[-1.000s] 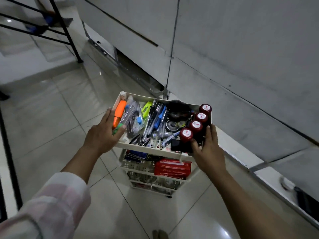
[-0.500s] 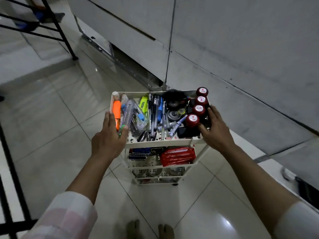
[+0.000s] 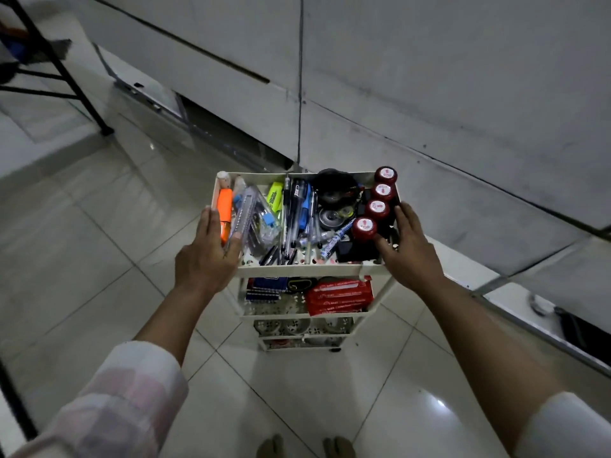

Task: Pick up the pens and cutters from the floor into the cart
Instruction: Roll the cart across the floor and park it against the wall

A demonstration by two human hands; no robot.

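Note:
A white tiered cart (image 3: 297,271) stands on the tiled floor in front of me. Its top tray holds several pens (image 3: 299,209), an orange marker (image 3: 224,209), a yellow highlighter (image 3: 275,200), a clear-cased cutter (image 3: 244,214), tape rolls (image 3: 334,193) and red-capped bottles (image 3: 377,209). My left hand (image 3: 206,259) grips the tray's left rim, fingers beside the orange marker. My right hand (image 3: 408,249) grips the right rim next to the red caps. No pen or cutter is visible on the floor.
A grey wall (image 3: 429,77) rises right behind the cart, with a low ledge (image 3: 463,269) along its base. A black metal frame (image 3: 66,77) stands at the upper left. Lower shelves hold red packets (image 3: 340,297). My bare toes (image 3: 304,447) show at the bottom.
The cart has turned square to me and sits closer under my view. Both hands stayed on the top tray's sides, and the view has tilted down toward my feet.

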